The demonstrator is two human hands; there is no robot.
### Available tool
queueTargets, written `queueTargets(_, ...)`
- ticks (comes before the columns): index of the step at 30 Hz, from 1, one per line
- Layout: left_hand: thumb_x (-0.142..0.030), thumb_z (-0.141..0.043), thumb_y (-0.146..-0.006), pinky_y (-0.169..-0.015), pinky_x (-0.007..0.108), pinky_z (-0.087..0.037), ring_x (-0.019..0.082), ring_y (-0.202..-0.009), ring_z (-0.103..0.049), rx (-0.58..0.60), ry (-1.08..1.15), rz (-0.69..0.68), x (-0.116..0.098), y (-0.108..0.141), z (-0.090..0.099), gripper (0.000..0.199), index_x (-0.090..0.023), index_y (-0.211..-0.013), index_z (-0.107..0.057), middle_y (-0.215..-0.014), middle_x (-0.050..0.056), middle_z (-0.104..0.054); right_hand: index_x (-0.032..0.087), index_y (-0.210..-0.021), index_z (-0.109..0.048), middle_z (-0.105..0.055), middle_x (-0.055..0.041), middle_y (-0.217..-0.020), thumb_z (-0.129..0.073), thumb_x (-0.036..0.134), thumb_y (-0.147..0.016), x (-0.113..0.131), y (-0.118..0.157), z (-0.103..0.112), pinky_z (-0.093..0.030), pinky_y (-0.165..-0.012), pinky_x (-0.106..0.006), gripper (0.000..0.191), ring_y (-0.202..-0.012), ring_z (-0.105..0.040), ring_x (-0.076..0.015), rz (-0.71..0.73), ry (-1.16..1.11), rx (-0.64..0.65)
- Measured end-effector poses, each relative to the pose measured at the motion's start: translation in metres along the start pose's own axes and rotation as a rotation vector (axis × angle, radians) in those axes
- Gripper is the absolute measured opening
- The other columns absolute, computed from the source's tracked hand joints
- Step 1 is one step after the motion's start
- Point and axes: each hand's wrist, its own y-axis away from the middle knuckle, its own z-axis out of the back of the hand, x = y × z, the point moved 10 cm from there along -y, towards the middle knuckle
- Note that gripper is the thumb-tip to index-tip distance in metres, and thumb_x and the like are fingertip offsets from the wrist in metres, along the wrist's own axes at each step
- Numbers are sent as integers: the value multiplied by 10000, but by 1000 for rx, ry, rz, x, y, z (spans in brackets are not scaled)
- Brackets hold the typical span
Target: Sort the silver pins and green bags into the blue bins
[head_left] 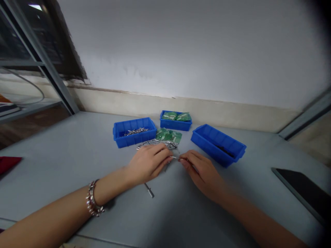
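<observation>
on grey tabletop | left hand (148,163) and right hand (201,172) fingers pinch thin metal pin (175,157) | glossy blue bins (134,131) behind

3 blue bins (134,131) block beyond; table (64,165) open nearside.

From my remote seat, I can't make out much of the thin metal pin (175,157) pinched between the left hand (147,163) and the right hand (201,172) — it's too small, and fingertips cover both ends. The left hand hides part of the loose pile of pins (169,144) behind it. I can't identify the dark contents of the right blue bin (218,144) — the near wall blocks them. The dark flat panel (302,189) blurs into the dark corner on the right. A red object (7,163) is cut by the left edge.
</observation>
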Motion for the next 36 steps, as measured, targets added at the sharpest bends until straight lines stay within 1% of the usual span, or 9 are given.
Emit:
queueTargets(3,-266,-301,-913,-580,244,-422,133,-684,-519,-19,-22,13,1,0,2,273,-143,-867,-540,-766,43,-550,188,-911,-523,-559,-38,-838,-395,226,-881,-1,0,6,-415,-684,-292,137,-781,-527,-165,3,33,-49)
queueTargets(10,-287,-307,-912,-599,244,-427,132,-693,-520,70,-15,50,6,0,-8,270,-152,-863,-535,-786,39,-540,179,-847,-543,-557,-49,-791,-393,190,-877,7,1,11,-417,-708,-325,153,-776,-505,-180,93,101,-82)
queueTargets(15,-278,-307,-912,-617,257,-434,142,-725,-520,14,-2,54,6,0,0,251,-148,-886,-521,-801,43,-545,163,-834,-571,-553,-65,-790,-406,172,-866,6,-1,1,-429,-719,-360,169,-781,-494,-198,75,219,-1)
queueTargets(18,-284,-300,-914,-605,261,-433,146,-714,-519,47,-43,22,4,0,-4,265,-150,-880,-527,-801,43,-546,162,-831,-581,-550,-67,-790,-401,168,-867,4,-2,-1,-437,-719,-363,184,-781,-494,-198,60,230,32)
queueTargets(24,-297,-284,-916,-576,259,-429,139,-677,-522,146,-125,13,5,0,-16,313,-150,-820,-544,-796,43,-539,146,-846,-575,-535,-88,-826,-370,183,-880,13,1,19,-437,-724,-357,211,-779,-486,-192,136,241,-122)
queueTargets(28,-289,-284,-918,-586,262,-434,144,-692,-524,111,-111,22,5,0,-11,300,-145,-863,-541,-810,51,-547,148,-831,-584,-531,-89,-801,-373,164,-871,11,-1,9,-445,-708,-363,215,-781,-489,-202,139,305,-31)
queueTargets(31,-288,-286,-920,-602,271,-437,150,-703,-524,61,-132,-13,1,0,-4,293,-150,-881,-542,-797,48,-556,158,-837,-593,-526,-88,-800,-386,163,-865,7,-2,0,-449,-699,-364,210,-786,-488,-204,121,340,50)
queueTargets(33,-284,-284,-921,-606,275,-436,149,-696,-523,48,-161,-31,-1,-1,-3,295,-150,-877,-542,-785,46,-560,146,-841,-596,-526,-94,-804,-386,159,-865,8,-2,0,-448,-698,-367,212,-786,-488,-206,128,338,52)
queueTargets(36,-280,-291,-919,-597,271,-429,146,-676,-519,72,-183,-30,0,-2,-6,296,-146,-840,-542,-762,42,-557,126,-837,-590,-532,-100,-798,-373,156,-871,14,-2,9,-446,-693,-360,221,-769,-490,-201,177,302,-19)
